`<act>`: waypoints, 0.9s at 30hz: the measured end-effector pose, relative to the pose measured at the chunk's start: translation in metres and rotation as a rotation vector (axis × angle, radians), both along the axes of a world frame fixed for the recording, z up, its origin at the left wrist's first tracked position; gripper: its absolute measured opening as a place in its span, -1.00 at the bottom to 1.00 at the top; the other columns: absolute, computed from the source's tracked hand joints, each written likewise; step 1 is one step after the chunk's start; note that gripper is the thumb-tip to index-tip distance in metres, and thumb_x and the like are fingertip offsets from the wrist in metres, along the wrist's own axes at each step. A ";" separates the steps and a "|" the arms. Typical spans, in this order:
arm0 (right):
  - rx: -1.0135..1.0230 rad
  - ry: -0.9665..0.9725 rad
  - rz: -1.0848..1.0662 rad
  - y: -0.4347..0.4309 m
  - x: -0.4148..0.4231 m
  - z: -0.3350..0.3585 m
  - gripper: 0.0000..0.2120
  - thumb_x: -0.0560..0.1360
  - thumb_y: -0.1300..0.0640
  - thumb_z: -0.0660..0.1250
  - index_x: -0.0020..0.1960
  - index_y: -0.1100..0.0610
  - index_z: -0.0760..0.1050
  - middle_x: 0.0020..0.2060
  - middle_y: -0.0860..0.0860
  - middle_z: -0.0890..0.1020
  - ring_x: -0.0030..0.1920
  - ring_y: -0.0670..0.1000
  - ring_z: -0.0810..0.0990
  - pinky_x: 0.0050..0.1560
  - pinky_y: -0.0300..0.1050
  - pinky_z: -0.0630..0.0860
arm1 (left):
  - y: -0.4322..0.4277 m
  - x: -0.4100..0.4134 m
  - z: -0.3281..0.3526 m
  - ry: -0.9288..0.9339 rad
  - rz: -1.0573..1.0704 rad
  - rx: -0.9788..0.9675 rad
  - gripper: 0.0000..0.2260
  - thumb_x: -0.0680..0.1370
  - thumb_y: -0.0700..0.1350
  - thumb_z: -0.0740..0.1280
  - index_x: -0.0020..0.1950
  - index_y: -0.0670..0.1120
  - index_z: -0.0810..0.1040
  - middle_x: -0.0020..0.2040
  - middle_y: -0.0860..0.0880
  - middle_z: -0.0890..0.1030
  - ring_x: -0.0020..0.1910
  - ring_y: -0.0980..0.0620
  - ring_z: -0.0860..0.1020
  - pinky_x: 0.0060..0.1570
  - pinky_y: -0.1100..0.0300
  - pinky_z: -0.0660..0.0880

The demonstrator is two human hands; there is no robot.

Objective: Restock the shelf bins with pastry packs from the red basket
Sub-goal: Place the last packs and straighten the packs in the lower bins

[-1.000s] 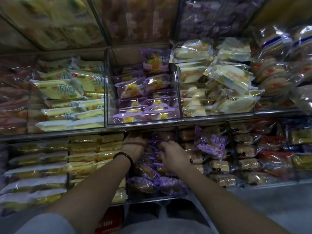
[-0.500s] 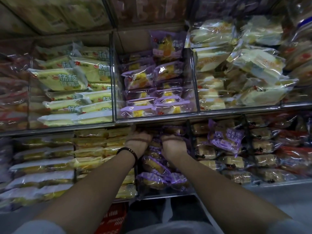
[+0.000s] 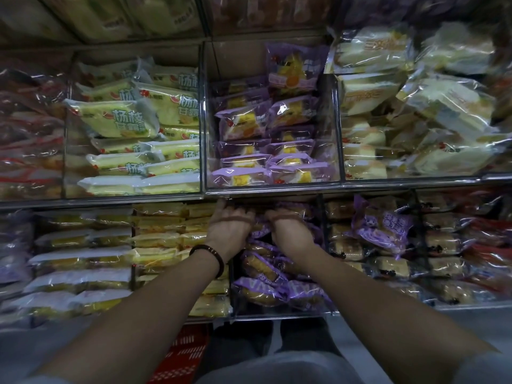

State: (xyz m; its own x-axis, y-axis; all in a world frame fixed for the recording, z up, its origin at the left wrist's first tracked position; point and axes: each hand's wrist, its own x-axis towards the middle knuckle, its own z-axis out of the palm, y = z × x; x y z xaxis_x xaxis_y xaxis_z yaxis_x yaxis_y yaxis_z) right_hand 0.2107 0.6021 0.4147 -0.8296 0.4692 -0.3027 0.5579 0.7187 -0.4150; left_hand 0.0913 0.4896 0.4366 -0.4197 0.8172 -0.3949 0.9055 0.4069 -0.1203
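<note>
Left hand point(image 3: 230, 231) and right hand point(image 3: 291, 232) sat side by side among purple pastry packs point(image 3: 263, 291); whether they gripped was hidden.

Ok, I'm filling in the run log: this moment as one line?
step: restocking | left hand: in lower bin | right hand: same bin, on packs | grip: unclear | basket: floor, below

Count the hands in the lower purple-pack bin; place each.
2. The left hand is at the back left of the bin, under the upper shelf edge; the right hand is beside it, over the purple packs. Fingertips are partly hidden.
</note>
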 end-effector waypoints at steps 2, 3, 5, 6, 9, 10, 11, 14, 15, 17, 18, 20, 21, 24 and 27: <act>0.010 -0.008 0.005 -0.001 -0.003 -0.002 -0.58 0.48 0.40 0.28 0.26 0.09 0.57 0.13 0.15 0.64 0.14 0.22 0.63 0.04 0.01 0.57 | 0.005 0.001 0.001 0.041 -0.002 0.006 -0.61 0.59 -0.10 0.29 0.43 0.02 0.46 0.28 -0.07 0.65 0.40 -0.19 0.50 0.60 -0.22 -0.03; 0.010 -0.009 0.005 -0.003 -0.005 -0.003 -0.58 0.47 0.41 0.29 0.26 0.10 0.56 0.13 0.16 0.64 0.14 0.22 0.63 0.04 0.00 0.57 | 0.008 0.001 0.002 0.058 0.003 0.002 -0.62 0.61 -0.11 0.26 0.44 0.02 0.45 0.30 -0.08 0.65 0.45 -0.21 0.45 0.60 -0.23 -0.05; -0.017 -0.022 0.014 -0.004 -0.007 -0.005 -0.58 0.46 0.41 0.28 0.26 0.12 0.56 0.14 0.17 0.64 0.15 0.22 0.63 0.03 -0.02 0.54 | 0.012 0.002 0.000 0.064 0.018 -0.026 -0.62 0.67 -0.10 0.16 0.50 0.03 0.39 0.36 -0.08 0.61 0.53 -0.23 0.35 0.61 -0.26 -0.09; -0.037 -0.035 0.018 -0.005 -0.007 -0.007 -0.59 0.47 0.41 0.27 0.26 0.12 0.55 0.14 0.18 0.63 0.15 0.22 0.63 0.01 -0.05 0.51 | 0.013 0.003 -0.002 0.065 0.020 -0.047 -0.61 0.68 -0.10 0.13 0.53 0.03 0.36 0.39 -0.08 0.59 0.55 -0.24 0.31 0.61 -0.27 -0.12; -0.095 -0.071 -0.002 -0.007 -0.006 -0.012 -0.62 0.48 0.37 0.26 0.23 0.08 0.53 0.15 0.18 0.61 0.14 0.22 0.63 0.00 -0.09 0.46 | 0.016 0.006 -0.013 0.054 0.018 -0.047 -0.60 0.70 -0.09 0.14 0.56 0.03 0.33 0.41 -0.06 0.57 0.57 -0.23 0.27 0.61 -0.27 -0.16; -0.111 -0.074 -0.019 -0.008 -0.005 -0.015 -0.64 0.48 0.35 0.26 0.21 0.07 0.53 0.13 0.17 0.61 0.11 0.22 0.64 -0.01 -0.09 0.47 | 0.016 0.007 -0.016 0.044 0.019 -0.047 -0.61 0.70 -0.10 0.15 0.54 0.03 0.35 0.38 -0.06 0.59 0.55 -0.23 0.30 0.61 -0.26 -0.14; -0.124 -0.080 -0.038 -0.009 -0.004 -0.019 -0.66 0.49 0.34 0.26 0.20 0.07 0.53 0.11 0.17 0.62 0.08 0.22 0.65 -0.03 -0.09 0.49 | 0.016 0.008 -0.020 0.039 0.013 -0.044 -0.62 0.70 -0.12 0.16 0.53 0.02 0.36 0.35 -0.06 0.61 0.53 -0.22 0.32 0.60 -0.24 -0.11; -0.164 -0.090 -0.085 -0.009 -0.004 -0.020 -0.69 0.50 0.35 0.29 0.19 0.10 0.53 0.05 0.17 0.64 0.03 0.22 0.66 -0.06 -0.07 0.56 | 0.016 0.011 -0.023 0.041 0.000 -0.044 -0.62 0.70 -0.15 0.16 0.53 0.01 0.38 0.29 -0.07 0.64 0.50 -0.22 0.36 0.59 -0.24 -0.07; -0.174 -0.097 -0.094 -0.008 -0.005 -0.017 -0.70 0.49 0.34 0.31 0.18 0.12 0.54 0.05 0.18 0.64 0.04 0.23 0.66 -0.05 -0.05 0.58 | 0.016 0.010 -0.024 0.040 0.001 -0.057 -0.62 0.70 -0.15 0.16 0.52 0.03 0.40 0.28 -0.06 0.65 0.50 -0.21 0.36 0.59 -0.25 -0.08; -0.197 -0.119 -0.103 -0.002 -0.006 -0.012 -0.71 0.48 0.33 0.35 0.18 0.17 0.56 0.07 0.20 0.65 0.07 0.24 0.66 -0.01 -0.03 0.59 | 0.016 0.009 -0.023 0.029 0.021 -0.078 -0.64 0.70 -0.13 0.16 0.49 0.05 0.44 0.27 -0.04 0.66 0.51 -0.19 0.36 0.59 -0.25 -0.08; -0.208 -0.133 -0.097 0.001 -0.006 -0.008 -0.71 0.48 0.31 0.35 0.19 0.18 0.57 0.08 0.20 0.66 0.08 0.24 0.66 0.01 -0.03 0.61 | 0.017 0.008 -0.021 0.023 0.038 -0.083 -0.67 0.69 -0.12 0.17 0.45 0.06 0.48 0.26 -0.04 0.66 0.50 -0.18 0.37 0.59 -0.25 -0.07; -0.204 -0.132 -0.085 0.008 -0.001 0.001 -0.68 0.49 0.26 0.34 0.24 0.15 0.58 0.11 0.19 0.67 0.12 0.24 0.65 0.05 -0.03 0.62 | 0.017 0.006 -0.016 0.014 0.061 -0.100 -0.72 0.67 -0.12 0.22 0.34 0.04 0.57 0.21 -0.04 0.67 0.41 -0.16 0.45 0.59 -0.27 -0.03; -0.160 -0.113 -0.096 0.014 0.003 0.007 -0.65 0.48 0.23 0.34 0.25 0.12 0.58 0.13 0.18 0.67 0.13 0.25 0.65 0.06 -0.02 0.63 | 0.016 0.006 -0.013 0.012 0.063 -0.100 -0.74 0.65 -0.13 0.25 0.29 0.03 0.59 0.19 -0.04 0.68 0.35 -0.14 0.51 0.59 -0.28 -0.01; 0.046 -0.134 -0.074 0.033 0.021 0.024 -0.65 0.49 0.21 0.39 0.27 0.05 0.57 0.13 0.17 0.66 0.12 0.25 0.65 0.04 0.01 0.64 | 0.015 0.006 -0.004 -0.032 0.058 -0.054 -0.76 0.61 -0.07 0.32 0.27 0.05 0.59 0.19 -0.04 0.67 0.24 -0.11 0.60 0.56 -0.24 0.13; 0.171 -0.281 0.055 0.042 0.031 0.031 -0.74 0.53 0.18 0.39 0.22 0.09 0.60 0.13 0.16 0.67 0.14 0.22 0.66 0.04 -0.03 0.60 | 0.015 0.015 -0.004 -0.101 0.033 0.042 -0.70 0.59 0.12 0.34 0.31 0.11 0.55 0.24 -0.05 0.64 0.24 -0.15 0.60 0.41 -0.07 0.37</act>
